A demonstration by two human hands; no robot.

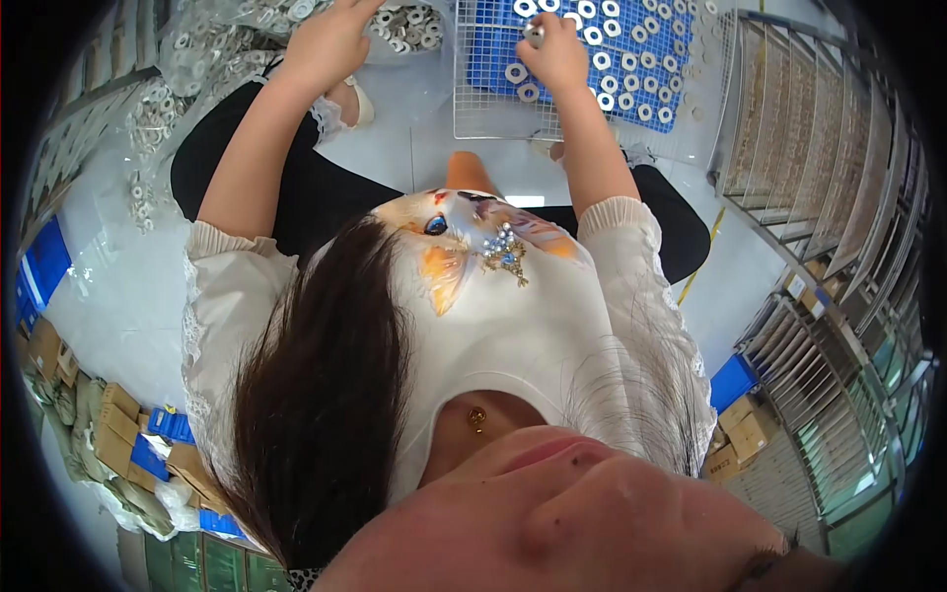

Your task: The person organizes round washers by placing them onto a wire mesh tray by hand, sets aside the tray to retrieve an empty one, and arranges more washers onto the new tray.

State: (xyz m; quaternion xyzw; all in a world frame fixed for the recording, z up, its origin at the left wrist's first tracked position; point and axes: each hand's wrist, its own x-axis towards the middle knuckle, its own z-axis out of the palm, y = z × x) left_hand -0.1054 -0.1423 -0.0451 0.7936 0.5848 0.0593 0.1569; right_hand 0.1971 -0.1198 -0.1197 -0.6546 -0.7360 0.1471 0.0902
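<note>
My left hand [330, 44] is at the top edge, beside a heap of metal washers [409, 28] on clear plastic. Its thumb stands apart from the fingers and I see nothing in them, though the fingertips reach the frame's edge. My right hand [558, 51] is over a blue mesh sheet [631, 61] inside a wire basket [493, 126]. Shiny round metal, which looks like washers [535, 37], shows between its thumb and fingers. Flat ring washers [603, 61] lie spread out over the blue mesh around this hand.
More washers [153, 118] lie in clear plastic bags to the left. Wire racks with stacked trays [819, 148] stand on the right. Cardboard boxes [118, 424] and blue bins [170, 424] sit at lower left. An orange stool edge [469, 170] shows between my legs.
</note>
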